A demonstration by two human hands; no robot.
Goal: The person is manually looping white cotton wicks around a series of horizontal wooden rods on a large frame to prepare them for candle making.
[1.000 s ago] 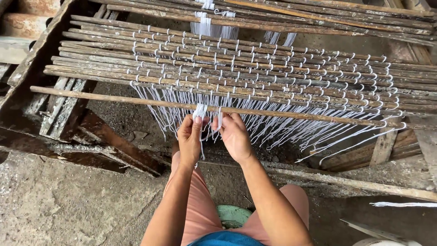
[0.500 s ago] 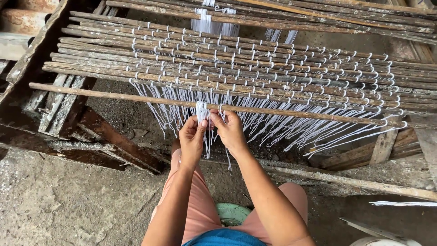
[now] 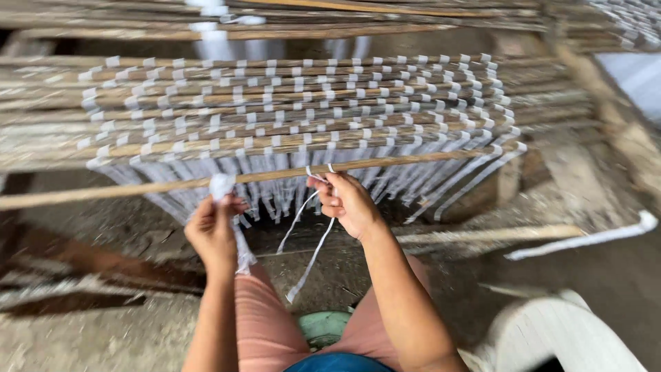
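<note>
Seen from above, a seated person works with both bare hands at a low rack [image 3: 206, 103] of thin wooden sticks laid side by side, each stick wound at intervals with white strips whose loose ends hang down beneath. The picture is blurred by motion. The nearest stick [image 3: 138, 187] runs left to right just beyond the fingertips, its long axis almost level and rising slightly toward the right. The left hand [image 3: 212, 231] is clenched around a bundle [image 3: 227, 207] of white strips; the bundle stands nearly upright, its top poking out above the fingers and touching the stick, its tail hanging below the palm beside the wrist. The right hand [image 3: 348, 203] pinches a single strip [image 3: 313, 258] between thumb and forefinger, just under the stick. From that pinch the strip loops up to the stick, and its two long ends fall away below the fingers, slanting down and to the left toward the person's knees, so its long axis runs diagonally. The two hands are near each other but not touching, with the hanging ends between them. Below the wrists are pink shorts [image 3: 265, 324], a green stool [image 3: 327, 325] and, to the right, a white plastic chair [image 3: 558, 337].
</note>
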